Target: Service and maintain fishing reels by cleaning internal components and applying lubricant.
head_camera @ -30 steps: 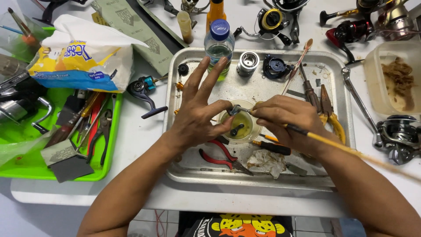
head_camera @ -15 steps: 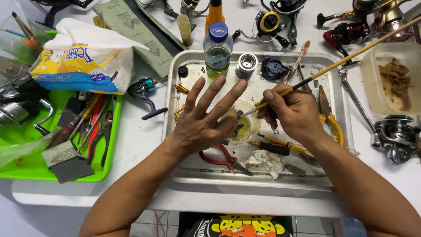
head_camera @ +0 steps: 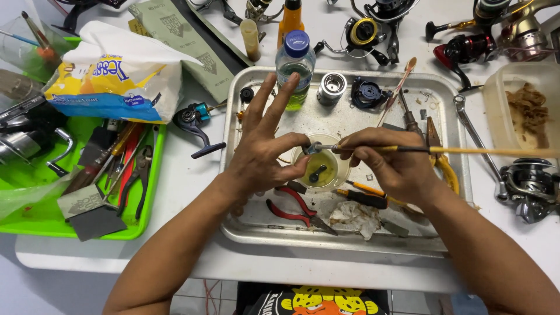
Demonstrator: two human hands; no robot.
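Cluttered white bench, metal tray [head_camera: 233, 175]. Left hand [head_camera: 265, 157] pinches small metal part [head_camera: 309, 149] over cup [head_camera: 321, 169] of yellowish liquid; right hand [head_camera: 388, 163] closes on brush [head_camera: 466, 150], tip touching part. Likely light, stiff, slippery: pinch by edges.

Left hand [head_camera: 265, 151] fingers splayed, thumb and forefinger pinched, right hand [head_camera: 388, 163] curled
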